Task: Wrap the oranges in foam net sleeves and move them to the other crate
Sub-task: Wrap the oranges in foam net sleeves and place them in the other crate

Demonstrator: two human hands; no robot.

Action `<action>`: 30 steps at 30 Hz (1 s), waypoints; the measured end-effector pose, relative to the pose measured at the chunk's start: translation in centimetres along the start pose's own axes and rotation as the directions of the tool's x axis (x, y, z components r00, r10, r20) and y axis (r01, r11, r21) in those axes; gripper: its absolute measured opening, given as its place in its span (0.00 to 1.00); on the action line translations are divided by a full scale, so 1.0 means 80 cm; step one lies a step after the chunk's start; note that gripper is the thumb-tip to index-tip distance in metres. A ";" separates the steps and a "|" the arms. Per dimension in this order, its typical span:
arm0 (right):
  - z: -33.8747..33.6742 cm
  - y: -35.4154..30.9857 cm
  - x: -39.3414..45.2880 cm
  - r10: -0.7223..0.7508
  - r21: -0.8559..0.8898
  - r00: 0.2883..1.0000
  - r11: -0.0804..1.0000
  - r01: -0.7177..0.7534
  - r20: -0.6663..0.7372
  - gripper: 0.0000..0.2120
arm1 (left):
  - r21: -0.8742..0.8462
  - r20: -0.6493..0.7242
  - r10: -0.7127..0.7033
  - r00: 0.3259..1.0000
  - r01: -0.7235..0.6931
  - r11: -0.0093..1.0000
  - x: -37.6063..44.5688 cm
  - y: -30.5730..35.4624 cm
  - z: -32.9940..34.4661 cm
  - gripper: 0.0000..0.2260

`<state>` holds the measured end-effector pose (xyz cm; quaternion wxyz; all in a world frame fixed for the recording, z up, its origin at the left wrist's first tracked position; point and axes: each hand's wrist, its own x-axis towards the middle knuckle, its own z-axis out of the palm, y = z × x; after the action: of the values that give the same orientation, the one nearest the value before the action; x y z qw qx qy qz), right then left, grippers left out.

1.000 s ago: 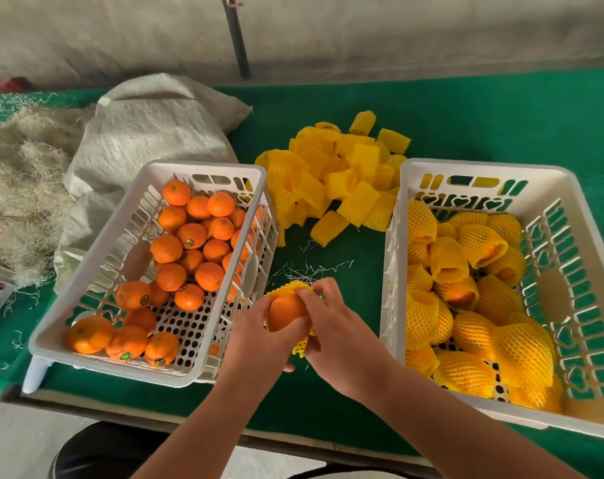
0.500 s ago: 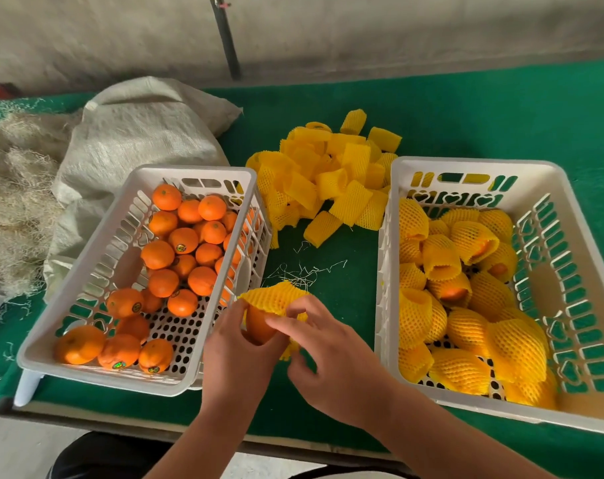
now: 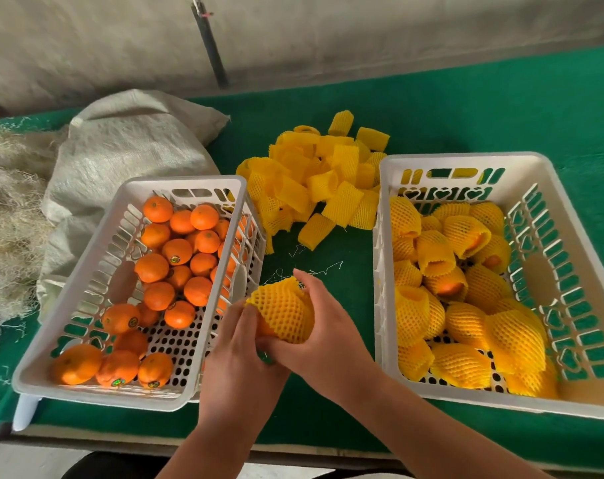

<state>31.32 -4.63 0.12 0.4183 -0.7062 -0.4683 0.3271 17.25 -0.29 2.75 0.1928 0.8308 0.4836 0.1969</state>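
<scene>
Between the two crates, both my hands hold one orange [image 3: 264, 329] that is nearly covered by a yellow foam net sleeve [image 3: 284, 311]. My right hand [image 3: 323, 323] grips the sleeved fruit from the right and above. My left hand [image 3: 238, 347] holds its bare lower left side. The left white crate [image 3: 96, 267] holds several bare oranges [image 3: 176, 252]. The right white crate [image 3: 535, 209] holds several sleeved oranges [image 3: 462, 340].
A heap of loose yellow sleeves [image 3: 321, 181] lies on the green table [image 3: 483, 112] behind my hands. A grey sack [image 3: 121, 146] and straw [image 3: 7, 202] sit at the left. The table's front edge runs just under my forearms.
The sleeve, first only at the orange's edge, has been pulled over most of the fruit. My right hand has closed round the sleeved orange.
</scene>
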 end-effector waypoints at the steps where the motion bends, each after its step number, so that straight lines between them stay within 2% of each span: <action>1: 0.003 0.001 -0.001 0.009 0.003 0.999 1.000 -0.009 -0.036 0.50 | 0.001 0.002 0.000 1.000 0.000 1.000 0.001 0.000 -0.001 0.28; 5: 0.012 0.005 0.001 0.126 0.096 0.982 0.989 -0.114 -0.139 0.49 | 0.056 0.044 -0.038 0.998 0.035 0.998 -0.001 0.003 0.000 0.28; 8: 0.013 0.007 0.007 0.230 0.209 0.965 0.957 -0.202 -0.124 0.49 | 0.122 0.048 -0.064 0.997 0.058 0.991 -0.010 0.008 0.005 0.26; 10: 0.010 0.013 0.009 0.241 0.286 0.966 0.936 -0.207 -0.090 0.45 | 0.129 0.058 -0.050 0.997 0.042 0.991 -0.012 0.010 0.004 0.23; 13: -0.006 0.019 0.009 0.190 0.320 0.979 0.934 -0.156 -0.076 0.43 | 0.002 0.009 0.028 1.000 -0.028 1.000 -0.019 0.009 -0.006 0.13; 15: -0.021 0.022 0.009 0.132 0.282 0.988 0.953 -0.107 -0.074 0.45 | -0.208 -0.044 -0.039 0.998 0.029 0.978 -0.016 0.007 -0.017 0.08; 16: -0.028 0.022 0.008 0.096 0.266 0.994 0.961 -0.077 -0.058 0.46 | -0.339 -0.018 -0.131 0.991 0.117 0.933 -0.010 0.006 -0.021 0.10; 17: -0.034 0.021 0.007 0.052 0.241 0.998 0.970 -0.043 -0.031 0.48 | -0.469 0.075 -0.235 0.969 0.242 0.849 -0.002 0.005 -0.022 0.14; 18: -0.038 0.018 0.006 0.005 0.199 1.000 0.980 -0.006 0.007 0.49 | -0.591 0.255 -0.307 0.917 0.399 0.701 0.008 0.004 -0.021 0.19; 20: -0.042 0.011 0.005 -0.073 0.101 0.991 0.993 0.062 0.115 0.53 | -0.662 0.632 -0.253 0.733 0.680 0.316 0.027 -0.004 -0.013 0.28; 21: -0.042 0.008 0.004 -0.095 0.063 0.979 0.994 0.085 0.179 0.55 | -0.633 0.722 -0.193 0.664 0.747 0.202 0.033 -0.008 -0.008 0.28; 22: -0.042 0.007 0.004 -0.103 0.033 0.966 0.995 0.098 0.239 0.57 | -0.616 0.757 -0.167 0.631 0.775 0.139 0.037 -0.012 -0.003 0.27; 24: -0.046 0.007 0.004 -0.055 0.019 0.950 0.998 0.052 0.308 0.63 | -0.615 0.744 -0.236 0.625 0.779 0.125 0.040 -0.014 0.007 0.26; 25: -0.050 0.009 0.005 0.007 0.054 0.952 0.998 -0.025 0.306 0.63 | -0.631 0.716 -0.285 0.637 0.766 0.127 0.039 -0.015 0.012 0.26; 28: -0.060 0.011 0.007 0.232 0.167 0.939 0.946 -0.279 0.254 0.58 | -0.684 0.666 -0.332 0.668 0.724 0.087 0.037 -0.013 0.023 0.23; 30: -0.062 0.012 0.009 0.324 0.282 0.910 0.875 -0.393 0.260 0.50 | -0.691 0.668 -0.272 0.693 0.713 0.120 0.035 -0.009 0.025 0.23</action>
<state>36.19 -5.55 1.39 0.4112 -0.6638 -0.3081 0.5435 19.05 2.26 1.12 0.7729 0.3644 0.4832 0.1908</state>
